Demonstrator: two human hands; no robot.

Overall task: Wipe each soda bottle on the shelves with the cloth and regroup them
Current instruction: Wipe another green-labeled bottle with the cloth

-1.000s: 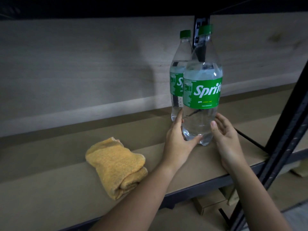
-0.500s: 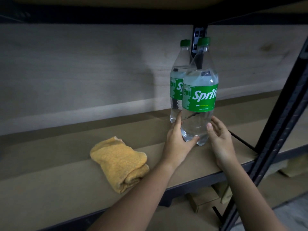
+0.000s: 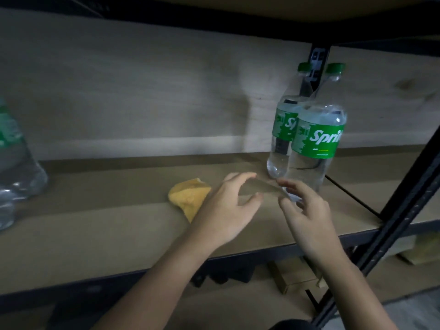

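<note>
Two Sprite bottles stand upright and touching each other near the right end of the shelf: the front bottle toward the front edge, the back bottle just behind it on its left. I judge that these two are already grouped and that the step in hand is the passage to another bottle. The left hand hangs above the shelf with loosely spread fingers and holds nothing; it partly covers the yellow cloth, which lies folded in the middle of the shelf. The right hand is also relaxed and empty, its fingertips just before the base of the front bottle; whether they touch it I cannot tell, because the picture is blurred.

The next move probably calls for taking the cloth, then reaching to the left end of the shelf, where a third bottle is cut by the frame edge.

By count: three bottles, one cloth, two hands.
</note>
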